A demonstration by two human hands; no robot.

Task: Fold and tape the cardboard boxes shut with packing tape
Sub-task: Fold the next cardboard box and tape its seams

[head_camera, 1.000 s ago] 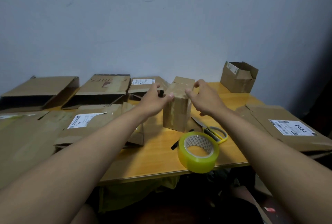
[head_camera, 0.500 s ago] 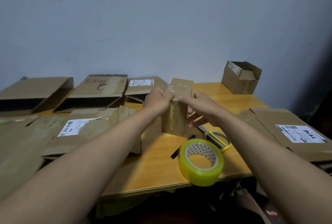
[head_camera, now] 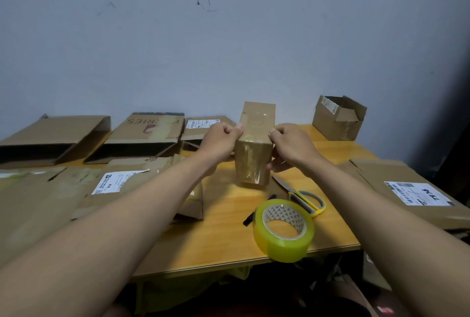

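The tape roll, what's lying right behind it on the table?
Behind the tape roll lie yellow-handled scissors, blades pointing toward the box held by both hands. A black object sticks out at the roll's left; the roll covers the rest, so I can't identify it.

The box point(head_camera: 254, 153) between my hands is brown under glossy clear tape. At five o'clock from it, my tape roll point(head_camera: 283, 231) is yellow-green with a white, triangle-patterned core. The scissors point(head_camera: 309, 201) have yellow and grey handles. The table point(head_camera: 223, 237) is orange wood, the wall point(head_camera: 229, 36) pale blue-grey.
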